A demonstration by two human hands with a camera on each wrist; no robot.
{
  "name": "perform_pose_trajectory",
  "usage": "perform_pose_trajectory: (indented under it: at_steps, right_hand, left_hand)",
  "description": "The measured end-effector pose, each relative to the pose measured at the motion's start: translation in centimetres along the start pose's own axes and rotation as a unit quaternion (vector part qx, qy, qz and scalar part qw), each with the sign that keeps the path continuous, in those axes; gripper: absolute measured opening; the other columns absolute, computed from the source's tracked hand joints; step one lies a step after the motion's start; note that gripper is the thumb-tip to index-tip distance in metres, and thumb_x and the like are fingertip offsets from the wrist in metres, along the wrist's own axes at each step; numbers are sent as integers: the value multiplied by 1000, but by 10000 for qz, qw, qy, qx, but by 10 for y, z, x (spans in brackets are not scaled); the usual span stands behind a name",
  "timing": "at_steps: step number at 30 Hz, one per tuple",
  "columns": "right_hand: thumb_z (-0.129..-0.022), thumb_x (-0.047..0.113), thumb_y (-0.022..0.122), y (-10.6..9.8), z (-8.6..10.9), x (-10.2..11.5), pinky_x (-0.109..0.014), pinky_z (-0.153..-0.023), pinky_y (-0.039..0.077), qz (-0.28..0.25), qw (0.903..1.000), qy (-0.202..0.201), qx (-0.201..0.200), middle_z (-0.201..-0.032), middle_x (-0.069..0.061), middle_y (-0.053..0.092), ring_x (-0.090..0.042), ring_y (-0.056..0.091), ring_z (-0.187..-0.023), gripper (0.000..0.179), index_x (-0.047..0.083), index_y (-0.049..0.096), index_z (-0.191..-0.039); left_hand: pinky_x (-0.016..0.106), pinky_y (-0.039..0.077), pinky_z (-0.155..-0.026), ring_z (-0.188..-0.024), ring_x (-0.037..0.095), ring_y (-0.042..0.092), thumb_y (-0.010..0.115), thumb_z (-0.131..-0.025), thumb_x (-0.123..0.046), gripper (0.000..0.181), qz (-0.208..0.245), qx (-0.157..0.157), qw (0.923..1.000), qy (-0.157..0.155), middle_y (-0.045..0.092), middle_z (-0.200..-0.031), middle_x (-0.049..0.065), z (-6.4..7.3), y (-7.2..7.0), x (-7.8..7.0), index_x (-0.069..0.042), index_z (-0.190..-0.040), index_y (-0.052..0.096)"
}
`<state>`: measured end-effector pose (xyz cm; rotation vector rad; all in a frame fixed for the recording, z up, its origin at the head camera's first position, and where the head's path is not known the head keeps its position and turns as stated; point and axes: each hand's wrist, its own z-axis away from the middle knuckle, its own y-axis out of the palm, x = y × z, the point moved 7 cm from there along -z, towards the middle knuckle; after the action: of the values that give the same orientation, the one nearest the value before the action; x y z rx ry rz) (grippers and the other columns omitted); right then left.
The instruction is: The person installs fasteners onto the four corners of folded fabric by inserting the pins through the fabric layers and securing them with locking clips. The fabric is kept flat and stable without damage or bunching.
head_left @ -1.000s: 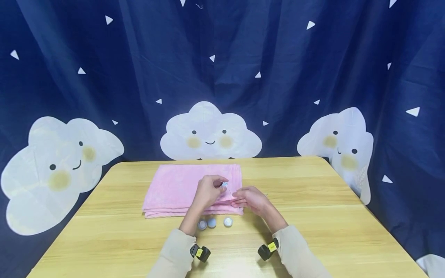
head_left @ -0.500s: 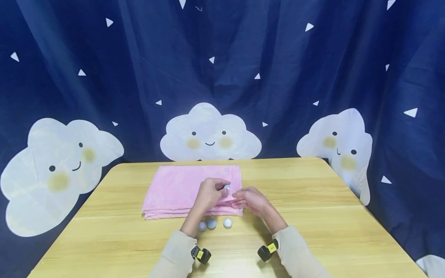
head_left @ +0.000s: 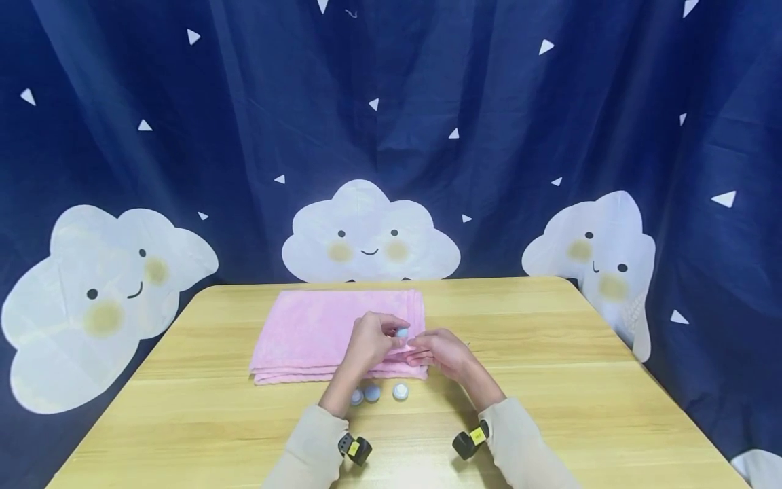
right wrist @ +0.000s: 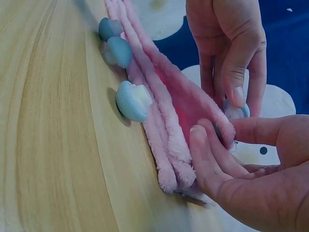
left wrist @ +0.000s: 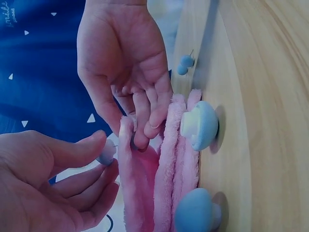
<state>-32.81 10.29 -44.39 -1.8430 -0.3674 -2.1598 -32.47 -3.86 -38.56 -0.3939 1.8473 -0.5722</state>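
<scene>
My left hand [head_left: 368,339] pinches a small blue mushroom-shaped quilt pin [left wrist: 107,153] between thumb and fingers. Its thin needle points at the raised top layer of a folded pink blanket [head_left: 318,329], right at the fabric in the left wrist view. My right hand [head_left: 447,351] grips that layer near its right front corner, thumb on the outside and fingers inside the fold. Against those fingers, under the fabric, a dark rounded piece [right wrist: 217,130] partly shows; the rest of it is hidden.
Along the blanket's front edge, three blue-and-white mushroom-shaped fasteners, including a right one [head_left: 400,391], lie on the wooden table [head_left: 580,407]. Beyond the right hand lie small blue pieces [left wrist: 185,64] with a needle. A dark blue cloud-print curtain [head_left: 379,136] hangs behind.
My left hand has shifted slightly right and toward me, bringing the quilt pin closer to the blanket's corner and tilting it. My right hand keeps its grip in place.
</scene>
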Motion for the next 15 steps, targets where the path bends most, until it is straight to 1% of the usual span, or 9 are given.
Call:
perform_pose_trajectory:
  at_steps: [3, 6, 8, 10, 12, 15]
  right_hand:
    - [-99, 5, 53, 0, 0, 0, -33, -88, 59, 6, 10000, -14, 27, -101, -18, 74, -15, 70, -83, 33, -20, 56, -120]
    - [-99, 5, 52, 0, -1, -1, -34, -90, 58, 1, 10000, -11, 32, -104, -21, 72, -16, 70, -84, 34, -21, 55, -121]
    - [-99, 5, 51, 0, -1, -1, -35, -91, 58, 7, 10000, -17, 41, -104, -20, 72, -17, 70, -85, 34, -21, 55, -121]
    - [-99, 3, 49, 1, -1, 0, -37, -91, 58, -19, 10000, -43, 82, -105, -23, 72, -18, 71, -86, 28, -19, 57, -115]
    - [-100, 2, 45, 1, -1, 0, -37, -92, 58, -74, 9999, -36, 121, -105, -24, 72, -19, 71, -87, 29, -19, 57, -115]
    - [-106, 9, 40, 3, -1, 0, -37, -92, 58, -172, 9997, -17, 196, -109, -30, 71, -20, 72, -88, 33, -17, 56, -117]
  left_hand:
    - [38, 60, -83, -92, 24, 76, 79, -82, 0, 22, -13, 45, 10000, -66, 79, -102, 9, 0, 1, 1, -12, -100, 82]
    - [34, 59, -79, -89, 20, 75, 75, -85, 0, 21, -37, 45, 10000, -45, 79, -103, 9, 0, 0, 2, -11, -102, 81]
    - [35, 59, -79, -88, 20, 74, 73, -86, 1, 21, -25, 22, 10000, 18, 79, -102, 10, 0, 0, 1, -9, -103, 81]
    - [38, 59, -82, -90, 22, 75, 74, -87, 1, 19, -17, -14, 10000, 86, 79, -101, 10, 0, 0, 1, -6, -103, 80]
    - [41, 59, -85, -91, 24, 75, 75, -86, 1, 17, -5, -53, 9999, 144, 79, -98, 10, -1, 0, 0, -4, -102, 79]
    - [42, 59, -85, -89, 24, 75, 77, -84, -1, 15, 23, -67, 9999, 124, 79, -95, 10, -1, 0, 0, -3, -98, 78]
